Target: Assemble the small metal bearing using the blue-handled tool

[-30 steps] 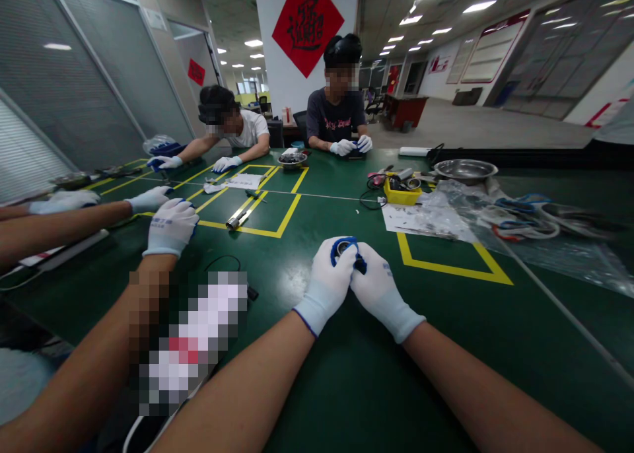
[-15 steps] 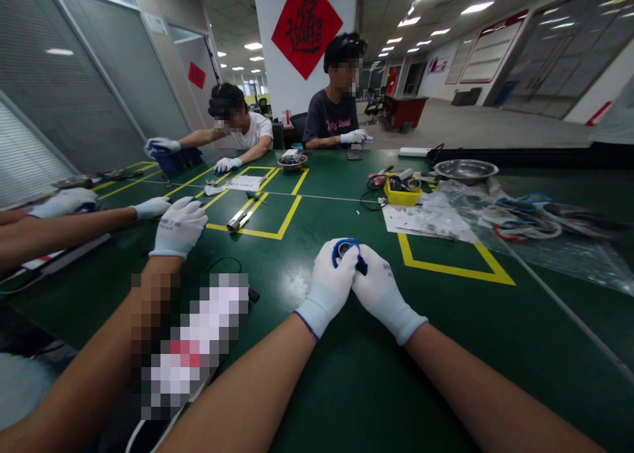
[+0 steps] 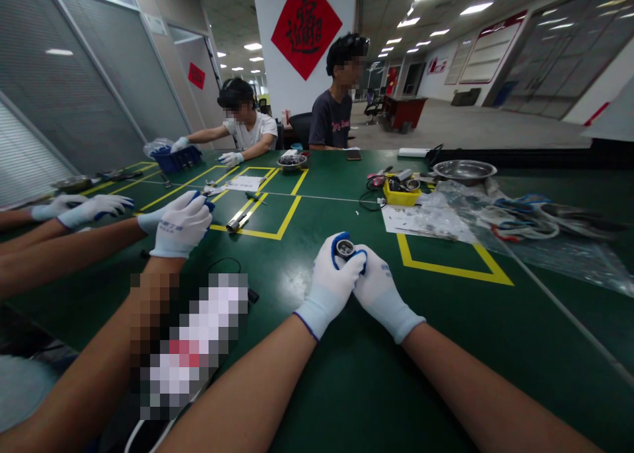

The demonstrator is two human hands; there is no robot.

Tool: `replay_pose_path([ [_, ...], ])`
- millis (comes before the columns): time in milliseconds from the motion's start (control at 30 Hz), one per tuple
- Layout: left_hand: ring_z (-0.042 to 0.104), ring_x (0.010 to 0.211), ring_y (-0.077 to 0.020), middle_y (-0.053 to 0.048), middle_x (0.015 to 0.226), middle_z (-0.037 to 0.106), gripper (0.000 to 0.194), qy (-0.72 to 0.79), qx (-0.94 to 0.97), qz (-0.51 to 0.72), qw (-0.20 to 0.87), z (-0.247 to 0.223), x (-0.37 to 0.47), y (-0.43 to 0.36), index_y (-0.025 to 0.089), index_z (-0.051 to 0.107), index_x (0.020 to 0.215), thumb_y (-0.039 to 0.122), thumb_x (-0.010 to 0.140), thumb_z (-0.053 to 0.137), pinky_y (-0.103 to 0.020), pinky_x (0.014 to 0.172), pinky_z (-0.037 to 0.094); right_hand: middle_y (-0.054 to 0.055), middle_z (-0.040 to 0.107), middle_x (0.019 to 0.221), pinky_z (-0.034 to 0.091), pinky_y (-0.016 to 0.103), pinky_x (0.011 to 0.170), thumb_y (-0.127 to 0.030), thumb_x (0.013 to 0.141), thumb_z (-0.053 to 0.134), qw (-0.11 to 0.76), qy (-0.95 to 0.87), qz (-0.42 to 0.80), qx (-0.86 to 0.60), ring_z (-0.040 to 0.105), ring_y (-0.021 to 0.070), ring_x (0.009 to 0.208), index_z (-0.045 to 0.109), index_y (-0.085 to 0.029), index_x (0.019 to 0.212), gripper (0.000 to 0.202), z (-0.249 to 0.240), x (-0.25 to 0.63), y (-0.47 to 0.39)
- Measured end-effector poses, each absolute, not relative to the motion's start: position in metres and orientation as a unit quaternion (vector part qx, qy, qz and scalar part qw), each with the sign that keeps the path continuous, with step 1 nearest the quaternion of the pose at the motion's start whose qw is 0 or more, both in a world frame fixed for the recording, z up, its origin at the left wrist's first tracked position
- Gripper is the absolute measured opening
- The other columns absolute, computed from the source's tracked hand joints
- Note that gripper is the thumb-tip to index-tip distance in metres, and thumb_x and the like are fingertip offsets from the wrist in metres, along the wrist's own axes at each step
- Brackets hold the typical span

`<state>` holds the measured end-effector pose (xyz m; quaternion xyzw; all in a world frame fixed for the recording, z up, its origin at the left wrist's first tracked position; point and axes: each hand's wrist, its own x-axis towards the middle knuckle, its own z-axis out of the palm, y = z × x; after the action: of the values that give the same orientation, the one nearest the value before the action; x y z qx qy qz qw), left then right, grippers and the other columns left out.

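Note:
In the head view my left hand (image 3: 329, 278), in a white glove with blue fingertips, is closed around a small round metal-rimmed part (image 3: 345, 247). The part's open end faces up, showing a dark inside with lighter spots. My right hand (image 3: 379, 284), gloved the same way, is closed against its right side, with fingertips meeting those of the left hand. The part's lower body is hidden by the gloves. Both hands are held over the green table (image 3: 396, 387).
Right of centre are a yellow bin (image 3: 402, 195), a metal bowl (image 3: 464, 170) and plastic bags (image 3: 559, 242). A silver tube (image 3: 238, 223) lies left, beyond a power strip (image 3: 198, 341). Co-workers' gloved hands (image 3: 182, 225) are at left; two people sit opposite.
My fingers have shifted on the part, so its round open end shows more fully. At left, co-workers' hands have moved; the dark-shirted person's hands have dropped from sight.

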<state>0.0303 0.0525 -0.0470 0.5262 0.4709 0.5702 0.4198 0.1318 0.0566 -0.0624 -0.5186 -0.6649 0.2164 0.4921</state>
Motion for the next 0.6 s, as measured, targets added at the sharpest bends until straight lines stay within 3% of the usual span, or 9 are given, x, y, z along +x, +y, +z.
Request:
replay_pose_path([
  [367, 0.068, 0.117, -0.0268, -0.011, 0.121, 0.073, 0.037, 0.504, 0.533, 0.586, 0.345, -0.0543, 0.0342, 0.0484, 0.02, 0.069, 0.119, 0.02, 0.082, 0.076, -0.044, 0.111, 0.049, 0.009, 0.073, 0.081, 0.056, 0.036, 0.072, -0.045, 0.088, 0.061, 0.511, -0.651, 0.202, -0.523, 0.067, 0.0245, 0.075, 0.065, -0.022, 0.081, 0.024, -0.0632, 0.1308, 0.056],
  [600, 0.07, 0.113, -0.025, -0.011, 0.118, 0.073, 0.036, 0.478, 0.492, 0.637, 0.352, -0.0544, 0.035, 0.0479, 0.017, 0.071, 0.119, 0.018, 0.083, 0.072, -0.042, 0.107, 0.052, 0.01, 0.075, 0.092, 0.058, 0.04, 0.081, -0.032, 0.085, 0.055, 0.518, -0.637, 0.232, -0.522, 0.071, 0.0254, 0.085, 0.07, -0.02, 0.092, 0.02, -0.0604, 0.1273, 0.0547],
])
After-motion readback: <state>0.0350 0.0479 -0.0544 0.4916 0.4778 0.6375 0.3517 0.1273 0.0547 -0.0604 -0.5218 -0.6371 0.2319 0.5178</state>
